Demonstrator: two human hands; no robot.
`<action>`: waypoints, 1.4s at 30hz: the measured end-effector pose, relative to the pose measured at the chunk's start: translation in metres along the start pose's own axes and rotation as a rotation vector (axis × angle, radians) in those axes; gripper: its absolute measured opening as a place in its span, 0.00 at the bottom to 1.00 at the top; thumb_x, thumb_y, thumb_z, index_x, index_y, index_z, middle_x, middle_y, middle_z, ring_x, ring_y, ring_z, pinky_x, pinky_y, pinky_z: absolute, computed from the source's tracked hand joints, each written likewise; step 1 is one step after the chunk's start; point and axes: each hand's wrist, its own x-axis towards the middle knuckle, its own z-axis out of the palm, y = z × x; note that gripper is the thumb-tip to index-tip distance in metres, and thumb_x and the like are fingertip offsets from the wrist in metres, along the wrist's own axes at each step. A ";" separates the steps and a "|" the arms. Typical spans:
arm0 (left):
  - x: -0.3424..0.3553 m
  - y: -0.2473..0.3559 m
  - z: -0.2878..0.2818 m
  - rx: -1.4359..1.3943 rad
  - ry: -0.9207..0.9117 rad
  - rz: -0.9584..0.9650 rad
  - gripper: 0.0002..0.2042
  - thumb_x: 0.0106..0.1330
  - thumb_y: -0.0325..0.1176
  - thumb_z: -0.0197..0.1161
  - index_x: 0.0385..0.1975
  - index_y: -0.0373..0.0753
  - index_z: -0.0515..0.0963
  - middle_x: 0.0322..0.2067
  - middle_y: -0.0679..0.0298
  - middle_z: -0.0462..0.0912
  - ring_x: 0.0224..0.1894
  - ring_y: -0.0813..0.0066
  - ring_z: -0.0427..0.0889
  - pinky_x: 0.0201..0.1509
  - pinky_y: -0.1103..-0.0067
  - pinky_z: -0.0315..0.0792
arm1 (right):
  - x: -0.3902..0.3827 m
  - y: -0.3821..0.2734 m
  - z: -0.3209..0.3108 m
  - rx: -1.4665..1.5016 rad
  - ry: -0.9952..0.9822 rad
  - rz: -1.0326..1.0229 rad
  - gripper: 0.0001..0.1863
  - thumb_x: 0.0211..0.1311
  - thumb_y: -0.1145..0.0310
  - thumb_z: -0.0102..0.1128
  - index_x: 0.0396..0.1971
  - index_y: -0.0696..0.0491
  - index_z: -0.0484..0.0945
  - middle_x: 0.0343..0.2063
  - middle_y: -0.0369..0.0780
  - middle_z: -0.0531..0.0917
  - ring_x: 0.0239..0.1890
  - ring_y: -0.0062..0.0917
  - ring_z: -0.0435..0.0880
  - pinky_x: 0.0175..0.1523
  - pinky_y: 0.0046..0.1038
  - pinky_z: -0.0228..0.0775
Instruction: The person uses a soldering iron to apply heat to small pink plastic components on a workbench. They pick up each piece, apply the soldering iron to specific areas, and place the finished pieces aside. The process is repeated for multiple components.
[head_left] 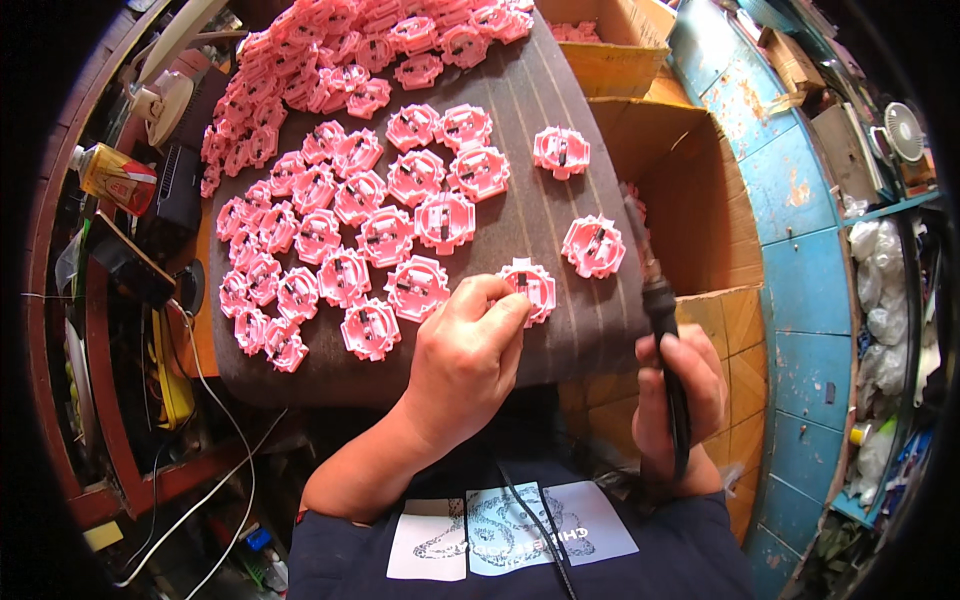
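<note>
At the front of the dark striped mat (555, 90), my left hand (470, 350) has thumb and forefinger pinched at a pink plastic piece (534, 290) with small dark and metal fittings. To the right, my right hand (680, 400) grips a soldering iron (660, 310) by its black handle, its metal end angled up over the mat's right edge. Two single pink pieces (595, 247) lie apart on the right of the mat. Several more (363, 198) stand in loose rows to the left, with a heap of them (300, 50) at the back.
Cardboard boxes (710, 180) with pink pieces stand right of the mat, beside blue cabinets (810, 370). Far right is a shelf with plastic bags (880, 290) and a small fan (903, 130). At left are a bottle (110, 175), black devices (175, 190) and loose cables (240, 450).
</note>
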 end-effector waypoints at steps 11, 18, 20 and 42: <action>0.001 0.000 -0.001 0.012 0.013 0.005 0.10 0.60 0.17 0.70 0.40 0.34 0.83 0.40 0.54 0.83 0.38 0.53 0.87 0.42 0.67 0.81 | 0.041 0.060 0.029 -0.117 -0.079 0.105 0.33 0.49 0.72 0.79 0.57 0.57 0.76 0.50 0.48 0.84 0.44 0.41 0.81 0.52 0.40 0.75; 0.000 0.002 0.000 0.008 0.026 0.007 0.10 0.61 0.18 0.70 0.41 0.35 0.83 0.40 0.54 0.84 0.38 0.53 0.87 0.41 0.66 0.82 | 0.105 0.112 0.040 0.095 -0.232 0.227 0.34 0.49 0.73 0.78 0.57 0.53 0.72 0.43 0.47 0.81 0.41 0.41 0.82 0.50 0.37 0.77; 0.000 0.000 0.000 0.003 0.029 0.012 0.10 0.61 0.18 0.70 0.41 0.35 0.83 0.40 0.54 0.84 0.38 0.53 0.87 0.41 0.66 0.82 | 0.125 0.126 0.051 0.052 -0.368 0.116 0.38 0.47 0.71 0.81 0.60 0.53 0.70 0.47 0.50 0.81 0.49 0.47 0.84 0.56 0.40 0.76; -0.002 -0.005 0.004 -0.025 0.062 0.023 0.10 0.61 0.18 0.71 0.41 0.34 0.83 0.41 0.54 0.84 0.39 0.55 0.87 0.41 0.67 0.82 | 0.010 0.022 0.014 -0.160 -0.292 0.058 0.36 0.57 0.66 0.80 0.62 0.56 0.68 0.54 0.55 0.83 0.48 0.48 0.83 0.54 0.47 0.76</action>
